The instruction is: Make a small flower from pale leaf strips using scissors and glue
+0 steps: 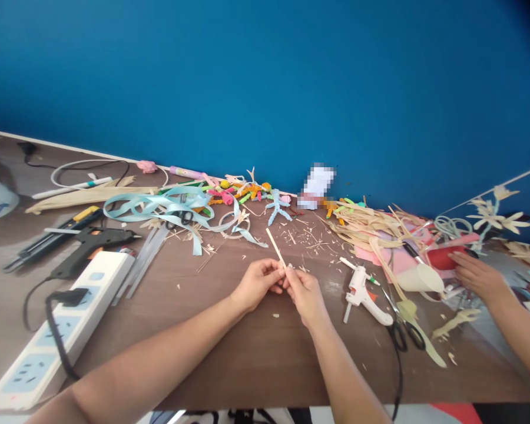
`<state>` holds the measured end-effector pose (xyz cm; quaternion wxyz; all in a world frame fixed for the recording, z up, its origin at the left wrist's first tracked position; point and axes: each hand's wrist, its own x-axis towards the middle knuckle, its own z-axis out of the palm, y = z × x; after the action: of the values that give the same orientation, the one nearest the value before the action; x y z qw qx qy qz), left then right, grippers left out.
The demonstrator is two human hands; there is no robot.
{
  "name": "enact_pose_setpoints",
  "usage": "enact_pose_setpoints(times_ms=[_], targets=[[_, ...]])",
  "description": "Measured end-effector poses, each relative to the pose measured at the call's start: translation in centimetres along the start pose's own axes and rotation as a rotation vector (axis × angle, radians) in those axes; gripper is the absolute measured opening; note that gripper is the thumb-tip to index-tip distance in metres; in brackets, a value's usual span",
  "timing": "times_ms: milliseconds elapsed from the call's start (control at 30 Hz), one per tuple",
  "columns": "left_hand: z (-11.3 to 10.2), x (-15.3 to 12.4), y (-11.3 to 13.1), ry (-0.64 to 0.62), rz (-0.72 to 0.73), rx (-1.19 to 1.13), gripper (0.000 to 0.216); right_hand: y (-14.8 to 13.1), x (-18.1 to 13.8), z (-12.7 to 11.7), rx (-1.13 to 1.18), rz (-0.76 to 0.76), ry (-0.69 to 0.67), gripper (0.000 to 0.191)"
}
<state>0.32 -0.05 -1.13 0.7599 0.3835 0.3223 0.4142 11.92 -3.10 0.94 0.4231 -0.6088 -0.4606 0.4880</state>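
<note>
The pale strip (275, 246) looks matt and dry, like straw or thin wood. The table (242, 353) has a smooth, wood-like face with a dull sheen; the wall (265, 88) is smooth and matt. The ribbon (183, 193) is glossy, satin-like cloth, the power board (77, 327) smooth plastic, the glue sticks (142, 268) translucent plastic.

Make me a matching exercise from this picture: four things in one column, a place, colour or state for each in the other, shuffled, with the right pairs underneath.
Things:
1. Pale strip
2. White glue gun
3. Power strip
4. Ribbon

Descriptions:
A. Has a black plug in it
B. Light blue, lying in loops
C. Held by the left hand and right hand
D. Lies beside the scissors

Right pairs: 1-C, 2-D, 3-A, 4-B
</note>
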Motion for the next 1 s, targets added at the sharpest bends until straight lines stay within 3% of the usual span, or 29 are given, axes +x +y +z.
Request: enact_pose_setpoints(times_ms=[133,300,467,567,667,767,1000], targets=[[0.1,-0.2,0.3,-0.049,0.022,0.022,0.025,-0.2,0.1,-0.3,0.224,0.202,-0.088,0.041],[0.2,-0.3,0.5,-0.095,0.0,0.039,0.028,-0.5,0.2,-1.0,0.378,0.353,-0.226,0.04],[0.2,-0.2,0.3,-0.061,-0.037,0.026,0.029,-0.8,-0.2,-1.7,0.496,0.447,-0.289,0.037],[0.0,-0.1,0.4,-0.042,-0.056,-0.01,0.028,-1.2,-0.4,-3.0,0.594,0.416,-0.266,0.035],[-0.2,0.2,0.7,0.0,-0.051,-0.063,0.027,-2.0,-0.4,-4.6,0.684,0.253,-0.117,0.033],[-0.4,0.3,0.9,0.032,-0.061,-0.095,0.027,-2.6,-0.2,-5.1,0.588,0.117,0.033,0.023],[-0.4,0.3,0.9,0.028,-0.11,-0.099,0.023,-1.5,0.7,-1.5,0.436,0.183,-0.075,0.023]])
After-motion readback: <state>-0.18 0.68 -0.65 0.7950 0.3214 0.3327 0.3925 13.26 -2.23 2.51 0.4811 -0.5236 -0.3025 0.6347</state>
